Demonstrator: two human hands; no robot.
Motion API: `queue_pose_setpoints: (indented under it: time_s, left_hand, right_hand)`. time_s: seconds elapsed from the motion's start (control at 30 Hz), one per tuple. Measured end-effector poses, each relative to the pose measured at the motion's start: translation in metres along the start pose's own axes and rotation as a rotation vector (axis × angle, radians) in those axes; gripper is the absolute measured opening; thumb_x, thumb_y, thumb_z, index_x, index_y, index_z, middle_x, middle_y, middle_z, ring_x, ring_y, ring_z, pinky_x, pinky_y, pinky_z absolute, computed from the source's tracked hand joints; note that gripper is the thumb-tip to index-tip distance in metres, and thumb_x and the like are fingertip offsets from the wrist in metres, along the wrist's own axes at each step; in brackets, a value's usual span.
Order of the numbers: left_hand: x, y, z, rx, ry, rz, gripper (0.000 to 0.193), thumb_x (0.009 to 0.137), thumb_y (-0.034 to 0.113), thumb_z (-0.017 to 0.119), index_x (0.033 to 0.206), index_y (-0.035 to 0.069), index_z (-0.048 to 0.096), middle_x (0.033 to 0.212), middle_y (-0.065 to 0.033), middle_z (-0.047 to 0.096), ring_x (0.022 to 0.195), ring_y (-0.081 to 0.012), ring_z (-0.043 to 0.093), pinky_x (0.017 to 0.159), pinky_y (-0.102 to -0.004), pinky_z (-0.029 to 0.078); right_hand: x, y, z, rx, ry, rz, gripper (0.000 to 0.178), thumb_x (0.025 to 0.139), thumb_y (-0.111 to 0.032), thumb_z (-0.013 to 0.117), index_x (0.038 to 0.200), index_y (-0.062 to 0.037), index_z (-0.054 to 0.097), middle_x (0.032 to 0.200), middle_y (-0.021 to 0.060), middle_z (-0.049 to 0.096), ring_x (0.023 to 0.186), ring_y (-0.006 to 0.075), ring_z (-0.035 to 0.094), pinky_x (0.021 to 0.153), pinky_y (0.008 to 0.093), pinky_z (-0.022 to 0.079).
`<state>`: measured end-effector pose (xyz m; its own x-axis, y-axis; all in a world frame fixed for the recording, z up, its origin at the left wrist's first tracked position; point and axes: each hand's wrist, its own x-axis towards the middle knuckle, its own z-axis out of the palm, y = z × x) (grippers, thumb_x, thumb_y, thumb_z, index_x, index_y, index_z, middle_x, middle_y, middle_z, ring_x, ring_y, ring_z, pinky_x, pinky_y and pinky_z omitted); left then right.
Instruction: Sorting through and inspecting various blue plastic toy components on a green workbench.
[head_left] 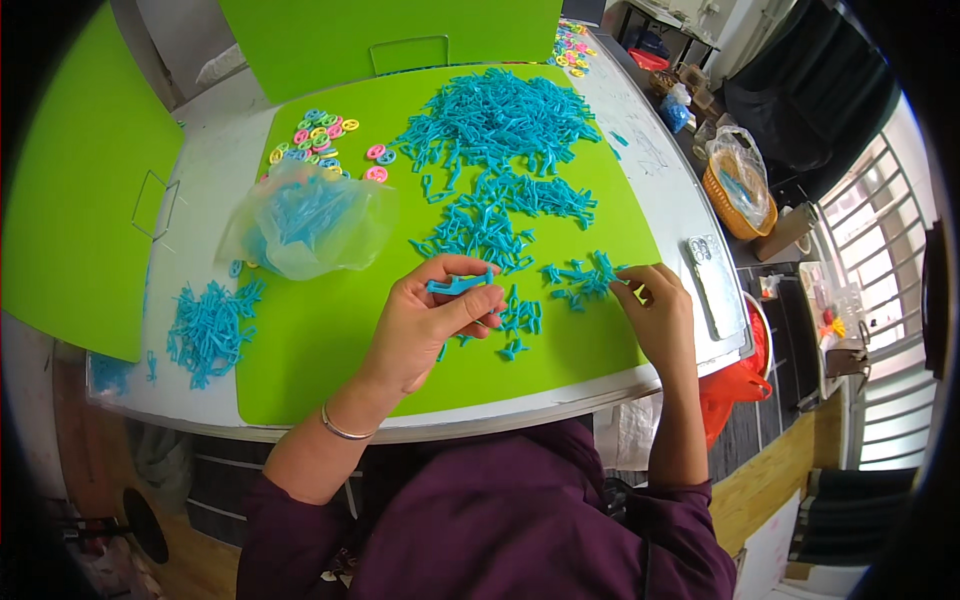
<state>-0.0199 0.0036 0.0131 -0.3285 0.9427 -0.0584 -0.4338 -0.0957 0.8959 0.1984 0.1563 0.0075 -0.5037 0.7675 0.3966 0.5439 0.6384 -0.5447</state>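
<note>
My left hand [425,320] is closed around a small blue plastic piece [458,284], pinched between thumb and fingertips just above the green mat [330,340] that covers most of the counter [200,170]; the piece lies roughly level, sticking out past my thumb toward the right. My right hand [655,310] rests at the right edge of the mat with its fingertips drawn together on a little cluster of the same blue pieces [580,280], touching them, though I cannot tell whether any single one is actually gripped. Between my two hands lie a few more loose blue pieces [520,320]. Farther up the mat sits the big heap of blue pieces [495,125], trailing down in a thinner string toward my hands. To the left of that string is a crumpled clear plastic bag [305,220] with blue pieces inside, and beyond it a scatter of small pastel rings [325,140] in pink, yellow and blue. Off the mat, on the bare white counter at my left, there is another small pile of blue pieces [205,325]. A thin metal bangle [345,430] circles my left wrist, and an upright green panel [390,35] stands at the far edge of the counter
</note>
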Motion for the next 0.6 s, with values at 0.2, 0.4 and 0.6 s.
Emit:
queue_pose_setpoints:
  time_s: [0.2,0.4,0.6]
  left_hand:
    - [-0.002,-0.001,0.005,0.035,-0.06,-0.052,0.018,0.081,0.007,0.066,0.097,0.003,0.063,0.079,-0.0057,0.065,0.068,-0.011,0.062,0.06,-0.023,0.051]
    - [-0.005,0.001,0.008,0.08,-0.087,-0.022,0.015,0.08,0.004,0.066,0.094,0.003,0.062,0.078,-0.0056,0.064,0.068,-0.013,0.063,0.058,-0.0236,0.05]
    - [-0.004,-0.001,0.008,0.066,-0.084,-0.033,0.016,0.08,0.003,0.066,0.094,0.002,0.062,0.078,-0.0064,0.064,0.068,-0.013,0.063,0.06,-0.0241,0.051]
  right_hand:
    - [0.03,0.004,-0.001,-0.157,-0.164,-0.301,0.011,0.073,-0.008,0.066,0.083,-0.0028,0.067,0.084,0.0106,0.06,0.083,0.0272,0.055,0.073,0.0348,0.045]
    - [0.042,0.002,-0.012,-0.257,-0.471,-0.293,0.013,0.073,-0.012,0.065,0.083,-0.0041,0.067,0.084,0.0115,0.059,0.086,0.028,0.055,0.078,0.0358,0.044]
    - [0.039,-0.004,-0.012,-0.276,-0.422,-0.359,0.01,0.073,-0.013,0.065,0.079,-0.0051,0.066,0.083,0.0101,0.058,0.087,0.0267,0.054,0.077,0.0355,0.044]
